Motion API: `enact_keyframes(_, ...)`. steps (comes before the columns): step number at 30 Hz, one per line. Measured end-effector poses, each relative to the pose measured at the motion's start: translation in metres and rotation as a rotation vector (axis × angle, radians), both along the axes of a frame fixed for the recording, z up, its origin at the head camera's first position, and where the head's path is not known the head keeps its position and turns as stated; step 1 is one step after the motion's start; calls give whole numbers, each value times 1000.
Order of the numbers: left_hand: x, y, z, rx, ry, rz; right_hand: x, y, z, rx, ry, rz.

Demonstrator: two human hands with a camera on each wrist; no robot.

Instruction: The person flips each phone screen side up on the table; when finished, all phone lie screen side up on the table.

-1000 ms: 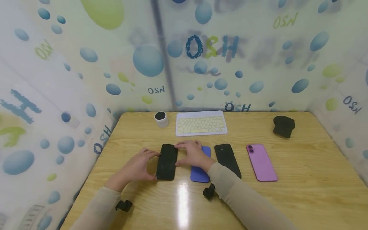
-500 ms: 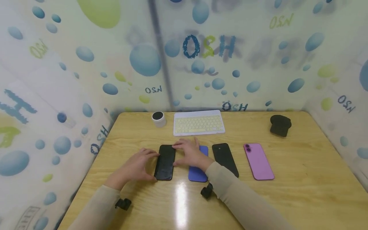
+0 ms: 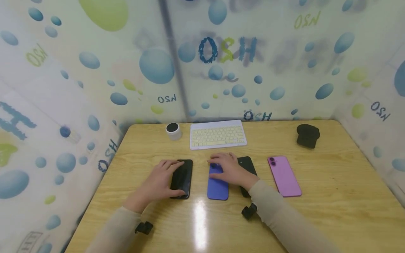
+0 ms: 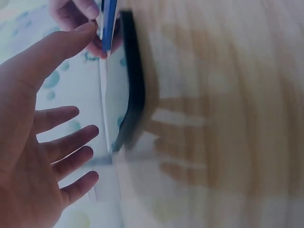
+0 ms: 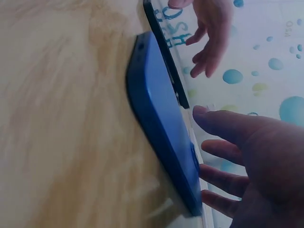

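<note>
Four-fingered spread and thumb apart, my left hand [image 3: 158,182] hovers over the left side of a phone with a glossy black face [image 3: 185,175] lying on the table. The left wrist view shows that hand [image 4: 28,137] with nothing between its fingers, beside the phone's dark edge [image 4: 136,71]. My right hand [image 3: 232,170] is over the upper part of a blue phone [image 3: 217,189], which lies back up. In the right wrist view its fingertips are close by the camera end of the blue phone [image 5: 164,109], thumb raised away. The right hand and wrist partly cover a black phone [image 3: 250,167].
A pink phone [image 3: 286,177] lies to the right on the wooden table [image 3: 341,196]. Behind the row stand a white keyboard [image 3: 218,135] and a small white cylinder with a black top [image 3: 173,132]. A black object [image 3: 308,136] sits at the back right.
My right hand has left the glossy black phone's right edge and moved right over the blue phone. My left hand has shifted right, from that phone's left edge to above it.
</note>
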State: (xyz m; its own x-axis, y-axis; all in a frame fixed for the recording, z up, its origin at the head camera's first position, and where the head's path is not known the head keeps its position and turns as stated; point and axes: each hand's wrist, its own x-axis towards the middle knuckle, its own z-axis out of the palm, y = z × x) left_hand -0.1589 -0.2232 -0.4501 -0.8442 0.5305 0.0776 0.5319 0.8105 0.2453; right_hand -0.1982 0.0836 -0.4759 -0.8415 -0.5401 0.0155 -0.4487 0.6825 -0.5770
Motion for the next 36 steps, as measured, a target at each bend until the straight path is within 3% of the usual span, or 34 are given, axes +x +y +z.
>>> enact_keyframes(7,-1,34,-5,-10,-66,-93,7,28,9,23,11,-6)
enact_keyframes(15,0,60,-7,-4,-130,-134,12,51,5,16,67,-15)
enact_keyframes(21,-3,70,-10,-1,-119,-177,12,60,2,7,64,6)
enact_keyframes(36,-6,84,-12,-16,-126,-182,13,60,3,21,63,16)
